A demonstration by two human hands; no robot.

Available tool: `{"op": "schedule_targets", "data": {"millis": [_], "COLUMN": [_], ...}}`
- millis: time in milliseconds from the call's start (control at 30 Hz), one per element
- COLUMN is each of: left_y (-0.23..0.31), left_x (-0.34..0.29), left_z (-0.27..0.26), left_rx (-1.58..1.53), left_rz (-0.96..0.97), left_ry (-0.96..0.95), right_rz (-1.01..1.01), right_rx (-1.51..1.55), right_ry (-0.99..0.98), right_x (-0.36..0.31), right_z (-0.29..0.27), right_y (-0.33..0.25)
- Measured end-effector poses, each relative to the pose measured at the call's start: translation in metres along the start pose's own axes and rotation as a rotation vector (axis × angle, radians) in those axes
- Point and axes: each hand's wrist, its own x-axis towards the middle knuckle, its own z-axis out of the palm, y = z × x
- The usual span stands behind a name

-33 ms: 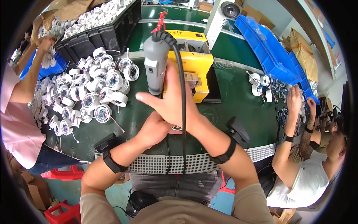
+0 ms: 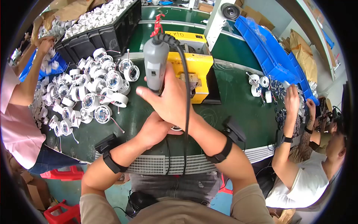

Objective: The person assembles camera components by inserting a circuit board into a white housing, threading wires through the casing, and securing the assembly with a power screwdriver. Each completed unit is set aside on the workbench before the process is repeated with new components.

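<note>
My left hand [image 2: 152,130] is closed on a white round housing [image 2: 176,128], of which only a small part of the rim shows under my right wrist. Above it, my right hand [image 2: 172,99] reaches up beside a grey electric screwdriver [image 2: 155,63] that hangs upright with its black cable. The right thumb sticks out to the left, away from the tool, and the fingers run up behind it, partly hidden. The screwdriver's tip is out of sight behind my hand. Behind the tool stands a yellow screw feeder [image 2: 199,76] with a metal block on its front.
Many white round housings [image 2: 89,100] with wires are heaped at the left. A black crate [image 2: 97,44] of white parts stands behind them. Blue bins [image 2: 278,69], several housings and small circuit boards [image 2: 279,93] lie to the right. Co-workers work at both sides.
My right hand and forearm have shifted slightly left and down. The screwdriver has tilted a little, its lower end moving right. My left hand stays in place.
</note>
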Motion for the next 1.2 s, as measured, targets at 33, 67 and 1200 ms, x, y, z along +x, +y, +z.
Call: {"op": "schedule_targets", "data": {"millis": [33,67,1200], "left_y": [-0.001,0.0,-0.002], "left_x": [0.0,0.0,0.004], "left_z": [-0.003,-0.005,-0.008], "left_rx": [0.002,0.002,-0.057], "left_rz": [-0.024,-0.048,-0.18], "left_ry": [0.021,0.041,0.165], "right_rz": [-0.096,-0.102,-0.057], "right_rx": [-0.036,-0.038,0.471], "right_ry": [0.062,0.058,0.507], "right_x": [0.003,0.004,-0.008], "right_z": [0.007,0.008,-0.036], "right_y": [0.0,0.001,-0.013]}}
